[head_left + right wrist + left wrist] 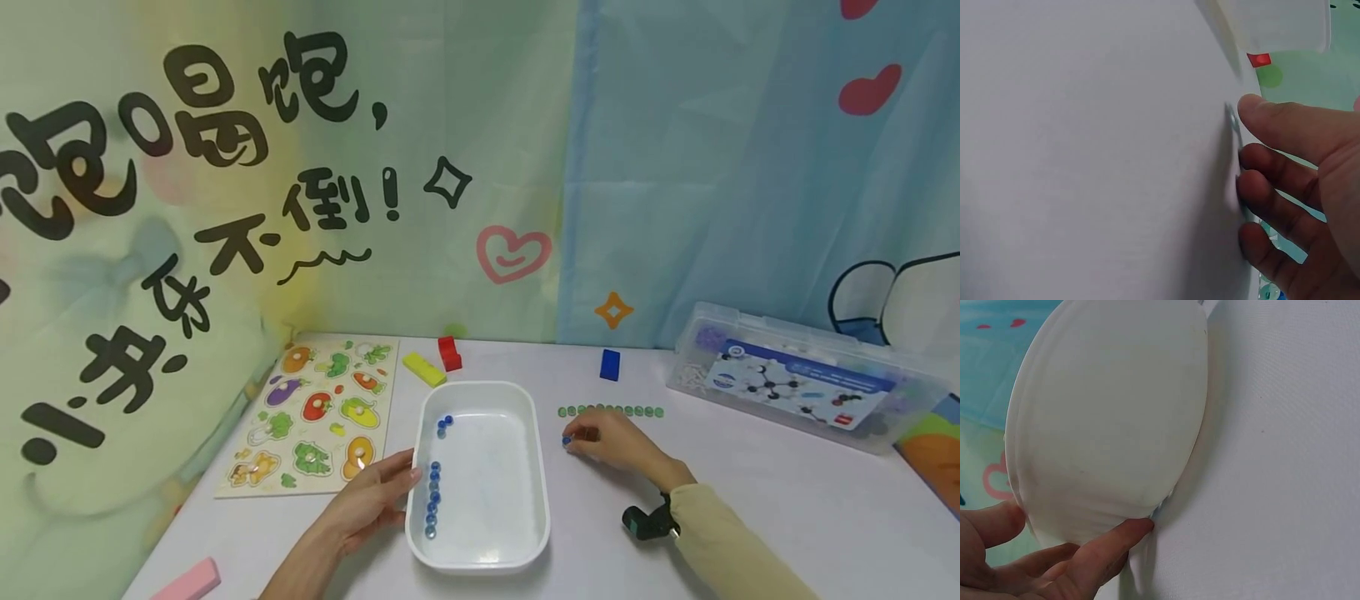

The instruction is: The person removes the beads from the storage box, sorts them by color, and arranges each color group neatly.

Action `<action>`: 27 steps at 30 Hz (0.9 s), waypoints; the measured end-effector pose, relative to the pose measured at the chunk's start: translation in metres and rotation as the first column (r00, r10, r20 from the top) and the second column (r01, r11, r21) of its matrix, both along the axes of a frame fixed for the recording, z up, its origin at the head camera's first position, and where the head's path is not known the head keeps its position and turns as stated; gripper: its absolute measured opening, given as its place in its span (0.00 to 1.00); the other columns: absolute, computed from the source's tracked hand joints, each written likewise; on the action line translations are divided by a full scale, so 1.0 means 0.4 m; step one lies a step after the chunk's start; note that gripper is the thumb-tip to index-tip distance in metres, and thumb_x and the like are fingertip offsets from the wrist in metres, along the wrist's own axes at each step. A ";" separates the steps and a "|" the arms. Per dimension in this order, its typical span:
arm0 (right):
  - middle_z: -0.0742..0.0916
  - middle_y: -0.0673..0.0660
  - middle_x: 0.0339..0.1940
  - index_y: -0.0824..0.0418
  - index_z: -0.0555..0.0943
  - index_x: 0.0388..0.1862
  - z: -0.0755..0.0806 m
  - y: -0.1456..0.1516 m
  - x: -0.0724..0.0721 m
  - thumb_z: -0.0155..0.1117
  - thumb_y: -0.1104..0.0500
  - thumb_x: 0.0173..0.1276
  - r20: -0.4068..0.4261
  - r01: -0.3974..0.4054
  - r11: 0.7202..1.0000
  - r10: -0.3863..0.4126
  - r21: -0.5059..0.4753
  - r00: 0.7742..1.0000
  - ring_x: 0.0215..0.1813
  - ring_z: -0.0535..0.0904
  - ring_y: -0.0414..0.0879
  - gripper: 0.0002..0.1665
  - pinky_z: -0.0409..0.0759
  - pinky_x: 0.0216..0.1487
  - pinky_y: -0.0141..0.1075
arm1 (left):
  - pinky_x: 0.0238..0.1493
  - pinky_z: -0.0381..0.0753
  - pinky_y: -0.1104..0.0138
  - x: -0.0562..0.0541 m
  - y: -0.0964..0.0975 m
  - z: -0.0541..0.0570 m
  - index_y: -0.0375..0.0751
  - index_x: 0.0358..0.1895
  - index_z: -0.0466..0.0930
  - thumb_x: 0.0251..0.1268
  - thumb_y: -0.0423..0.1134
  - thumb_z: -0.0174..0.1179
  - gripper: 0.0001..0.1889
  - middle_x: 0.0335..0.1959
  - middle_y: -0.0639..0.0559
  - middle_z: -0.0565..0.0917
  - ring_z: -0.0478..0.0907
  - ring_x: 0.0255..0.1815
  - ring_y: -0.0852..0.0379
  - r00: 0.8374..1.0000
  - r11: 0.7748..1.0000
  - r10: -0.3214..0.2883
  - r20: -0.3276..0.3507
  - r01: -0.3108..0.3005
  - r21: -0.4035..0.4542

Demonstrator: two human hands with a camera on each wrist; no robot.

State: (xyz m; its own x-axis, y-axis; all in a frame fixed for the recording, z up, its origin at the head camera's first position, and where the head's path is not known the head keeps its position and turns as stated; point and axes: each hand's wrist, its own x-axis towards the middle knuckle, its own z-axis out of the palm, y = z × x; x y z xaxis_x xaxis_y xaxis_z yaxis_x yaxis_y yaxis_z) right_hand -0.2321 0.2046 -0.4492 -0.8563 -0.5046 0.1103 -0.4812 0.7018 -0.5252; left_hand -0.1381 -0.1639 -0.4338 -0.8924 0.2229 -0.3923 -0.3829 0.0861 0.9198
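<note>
My left hand (375, 498) grips the left side of a white plastic tray (487, 560), thumb at the rim and fingers against the outer wall. The left wrist view shows the tray's outer side (1110, 419) filling most of the frame. Inside, blue glass beads (434, 497) form a line along the left wall, with a small cluster of them (442, 425) farther up. Right of the tray, my right hand (618, 442) pinches a blue glass bead (567, 441) low over the table. Just beyond that hand runs a row of green glass beads (649, 412), partly hidden by it.
A wooden vegetable puzzle board (341, 433) lies left of the tray. Behind stand a yellow block (423, 369), a red block (450, 354) and a blue block (610, 365). A clear plastic box (802, 375) occupies the back right; a pink block (187, 579) sits front left.
</note>
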 end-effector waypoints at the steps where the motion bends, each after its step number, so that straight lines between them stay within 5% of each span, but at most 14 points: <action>1: 0.85 0.45 0.33 0.57 0.86 0.40 -0.003 0.001 0.001 0.70 0.57 0.61 -0.004 0.007 1.000 -0.007 -0.001 1.000 0.34 0.72 0.34 0.09 0.74 0.36 0.28 | 0.43 0.84 0.63 0.000 0.000 0.000 0.37 0.74 0.57 0.69 0.48 0.58 0.36 0.68 0.37 0.70 0.80 0.47 0.56 1.000 1.000 -0.002 -0.001 0.002 0.001; 15: 0.79 0.47 0.30 0.57 0.85 0.40 -0.017 0.002 0.020 0.70 0.57 0.61 0.014 0.034 0.998 -0.033 -0.062 0.999 0.33 0.69 0.36 0.09 0.71 0.32 0.28 | 0.44 0.84 0.63 -0.001 -0.002 0.002 0.38 0.75 0.56 0.68 0.49 0.58 0.37 0.68 0.37 0.70 0.79 0.47 0.56 1.000 1.000 -0.002 0.012 0.002 -0.003; 27: 0.81 0.46 0.32 0.59 0.83 0.46 0.007 0.010 0.015 0.70 0.56 0.61 0.057 0.012 1.000 -0.012 -0.003 0.998 0.34 0.72 0.35 0.15 0.74 0.35 0.28 | 0.44 0.84 0.63 -0.001 0.000 0.003 0.37 0.74 0.56 0.69 0.49 0.58 0.36 0.68 0.37 0.71 0.79 0.47 0.56 1.000 1.000 -0.002 0.009 0.002 -0.017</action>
